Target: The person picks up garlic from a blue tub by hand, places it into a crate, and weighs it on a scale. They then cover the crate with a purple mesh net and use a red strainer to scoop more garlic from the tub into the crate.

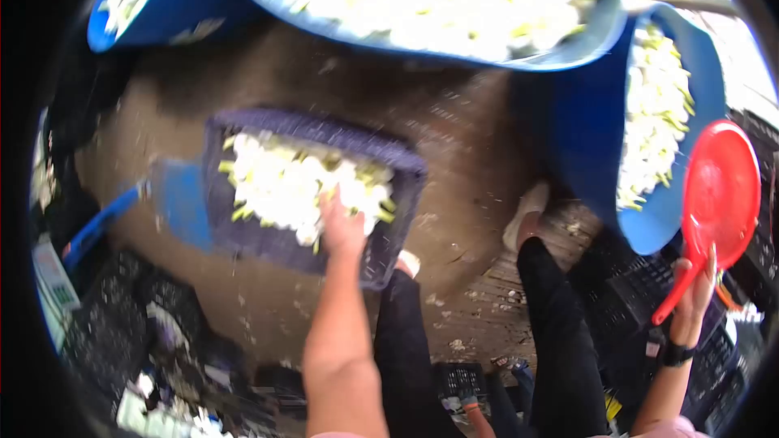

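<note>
Left hand [341, 223] is down in the dark crate [243, 239] on the floor, fingers pushed into the white buds [280, 182] at the near edge of the pile. Fingertips are buried, so I can't tell whether it has grabbed anything or is just pressing flat.

Right hand [694, 292] is out to the side, well apart from the crate, fingers wrapped tight round the handle of a red scoop [720, 195]. Scoop bowl points up, tilted, and looks empty from here. There is a dark band [675, 353] on that wrist.

The crate is roughly full, white with some yellow-green bits mixed in. A flat blue pan [178, 203] lies against its left wall.

Three blue tubs hold the same white stuff: a big one [406, 42] above the crate, one [584, 130] at right just beside the scoop, one [162, 16] at top left.

The floor [471, 154] is brown with scattered white bits. Black crates [633, 292] sit stacked under the scoop hand. The person's legs [560, 332] in black stand between crate and scoop.
</note>
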Motion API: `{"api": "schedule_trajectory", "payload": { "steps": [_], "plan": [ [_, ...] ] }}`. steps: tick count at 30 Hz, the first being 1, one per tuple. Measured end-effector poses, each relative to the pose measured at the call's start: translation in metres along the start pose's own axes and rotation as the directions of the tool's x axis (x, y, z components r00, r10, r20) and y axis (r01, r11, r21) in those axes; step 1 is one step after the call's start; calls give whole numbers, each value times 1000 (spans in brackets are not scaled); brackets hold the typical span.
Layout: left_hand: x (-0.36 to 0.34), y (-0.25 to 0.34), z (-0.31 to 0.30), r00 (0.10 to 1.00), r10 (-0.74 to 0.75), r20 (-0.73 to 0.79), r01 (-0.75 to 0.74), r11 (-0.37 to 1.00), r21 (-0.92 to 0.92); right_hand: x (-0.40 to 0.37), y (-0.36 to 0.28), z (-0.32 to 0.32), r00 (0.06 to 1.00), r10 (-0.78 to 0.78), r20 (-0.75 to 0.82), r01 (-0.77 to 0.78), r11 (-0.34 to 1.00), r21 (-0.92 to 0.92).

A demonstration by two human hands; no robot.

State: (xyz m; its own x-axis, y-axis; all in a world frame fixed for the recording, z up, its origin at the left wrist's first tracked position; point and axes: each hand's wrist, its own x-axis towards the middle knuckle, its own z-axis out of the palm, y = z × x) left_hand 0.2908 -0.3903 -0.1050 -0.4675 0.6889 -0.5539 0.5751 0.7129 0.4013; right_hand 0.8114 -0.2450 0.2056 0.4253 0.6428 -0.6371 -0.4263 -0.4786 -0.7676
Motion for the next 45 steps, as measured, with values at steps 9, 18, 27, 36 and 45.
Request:
{"api": "schedule_trajectory", "payload": {
  "steps": [9, 18, 27, 36, 45],
  "plan": [
    [-55, 234, -72, 988, 157, 8, -136, 882, -451, 82, -27, -59, 911, -318, -263, 70, 746, -662],
    [-46, 493, 76, 940, 313, -132, -340, 870, -357, 212, -2, -83, 900, -395, -184, -131, 158, -979],
    [-46, 496, 85, 947, 280, -156, -320, 859, -401, 332, 94, -115, 999, -49, 3, 34, 647, -762],
    [-46, 494, 83, 957, 270, -106, -290, 866, -407, 343, 88, -64, 734, 634, 244, -568, 769, -292],
    [-44, 495, 81, 947, 297, -121, -321, 863, -390, 341, 111, -23, 725, 573, 382, -545, 817, -191]
  ]
}}
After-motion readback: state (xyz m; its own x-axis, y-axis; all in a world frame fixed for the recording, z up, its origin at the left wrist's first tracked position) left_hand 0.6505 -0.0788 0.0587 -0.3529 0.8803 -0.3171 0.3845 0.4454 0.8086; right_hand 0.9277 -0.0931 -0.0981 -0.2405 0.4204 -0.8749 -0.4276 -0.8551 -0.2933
